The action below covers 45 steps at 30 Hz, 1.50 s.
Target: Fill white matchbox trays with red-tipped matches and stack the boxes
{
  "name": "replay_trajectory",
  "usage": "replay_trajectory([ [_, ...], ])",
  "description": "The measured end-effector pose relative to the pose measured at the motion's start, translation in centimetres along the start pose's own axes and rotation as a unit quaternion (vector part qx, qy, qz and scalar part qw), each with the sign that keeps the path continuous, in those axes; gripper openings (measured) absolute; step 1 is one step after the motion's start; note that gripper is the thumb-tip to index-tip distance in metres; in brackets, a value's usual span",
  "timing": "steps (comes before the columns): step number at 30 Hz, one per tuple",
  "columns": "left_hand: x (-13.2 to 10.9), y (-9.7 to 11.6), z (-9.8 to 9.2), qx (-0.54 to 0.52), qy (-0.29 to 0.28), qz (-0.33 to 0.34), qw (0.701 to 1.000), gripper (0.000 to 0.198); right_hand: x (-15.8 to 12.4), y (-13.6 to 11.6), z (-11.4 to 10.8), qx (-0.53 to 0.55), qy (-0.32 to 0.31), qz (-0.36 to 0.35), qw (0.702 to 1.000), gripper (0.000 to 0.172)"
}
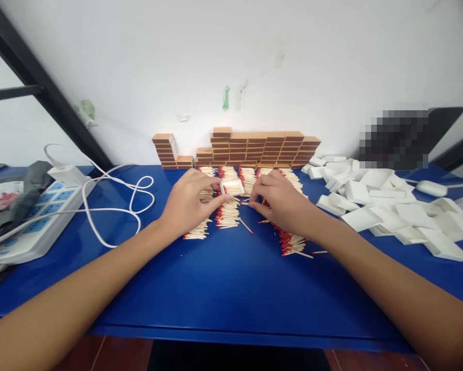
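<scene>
Between the thumb and fingers of my left hand (194, 193) is a small white matchbox tray (232, 186), with some pale matchsticks visible inside. My right hand (281, 198) is just to its right, fingertips pinched on a match (245, 203) whose red head points left. Rows of red-headed matches (228, 214) lie on the table below and behind both hands. Under my right wrist is another pile of matches (292, 242), partly hidden by the arm. One loose match (246, 225) lies apart between the hands.
Stacked brown matchboxes (249, 148) line the wall, with a shorter stack (165, 151) at left. White empty trays (401, 201) are heaped at right, near a dark screen (443, 134). A power strip (41, 216) and looping white cables (140, 221) occupy the left of the blue table (223, 293).
</scene>
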<state>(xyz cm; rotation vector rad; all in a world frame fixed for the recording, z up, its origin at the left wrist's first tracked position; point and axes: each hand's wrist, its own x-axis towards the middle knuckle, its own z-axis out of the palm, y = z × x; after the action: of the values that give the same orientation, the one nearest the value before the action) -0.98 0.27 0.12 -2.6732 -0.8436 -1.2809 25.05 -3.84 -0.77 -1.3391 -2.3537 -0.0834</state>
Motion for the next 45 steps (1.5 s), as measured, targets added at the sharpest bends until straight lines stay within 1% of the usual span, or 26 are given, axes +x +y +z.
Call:
replay_trajectory([
  [5,0.0,-0.1,0.0,0.000,-0.005,0.002,1.000,0.028,0.1,-0.1,-0.1,0.000,-0.017,-0.001,1.000,0.015],
  [8,0.0,-0.2,0.0,0.001,-0.003,0.006,1.000,0.029,0.1,-0.1,-0.4,0.000,-0.010,-0.009,1.000,0.015],
  [11,0.0,-0.2,0.1,0.004,-0.007,0.007,1.000,0.030,0.1,0.1,-0.7,-0.009,-0.005,-0.007,1.000,0.013],
  [16,-0.1,-0.2,0.2,-0.003,-0.008,0.009,1.000,0.029,-0.1,0.3,-0.6,0.005,-0.021,-0.006,1.000,0.009],
  [19,-0.1,-0.2,0.2,-0.007,-0.008,0.007,1.000,0.030,-0.2,0.4,-0.5,0.007,-0.019,0.001,1.000,0.003],
  [21,-0.1,-0.2,0.2,-0.009,-0.010,0.006,1.000,0.031,-0.2,0.5,-0.4,0.003,-0.018,0.002,1.000,0.007],
  [23,-0.1,-0.2,0.2,-0.010,-0.011,0.009,1.000,0.033,-0.1,0.5,-0.3,0.006,-0.021,-0.002,1.000,0.003],
  [27,-0.1,-0.2,0.2,-0.015,-0.010,0.010,1.000,0.035,0.0,0.5,0.0,0.013,-0.026,0.000,1.000,0.010],
  [32,-0.2,-0.3,0.2,-0.014,-0.017,0.008,1.000,0.036,0.1,0.3,0.1,0.000,-0.041,0.008,0.999,0.012],
  [38,-0.1,-0.4,0.2,-0.010,-0.014,0.007,1.000,0.033,0.1,0.3,-1.0,-0.004,-0.033,-0.003,0.999,0.015],
  [40,-0.1,-0.4,0.2,-0.012,-0.013,0.010,1.000,0.033,0.0,0.4,-1.4,-0.003,-0.030,-0.003,1.000,0.014],
  [42,-0.1,-0.3,0.2,-0.014,-0.015,0.007,1.000,0.034,-0.1,0.6,-1.5,-0.001,-0.032,-0.003,0.999,0.008],
  [45,-0.1,-0.3,0.2,-0.013,-0.019,-0.001,1.000,0.033,-0.1,0.8,-1.1,0.002,-0.042,-0.013,0.999,0.008],
])
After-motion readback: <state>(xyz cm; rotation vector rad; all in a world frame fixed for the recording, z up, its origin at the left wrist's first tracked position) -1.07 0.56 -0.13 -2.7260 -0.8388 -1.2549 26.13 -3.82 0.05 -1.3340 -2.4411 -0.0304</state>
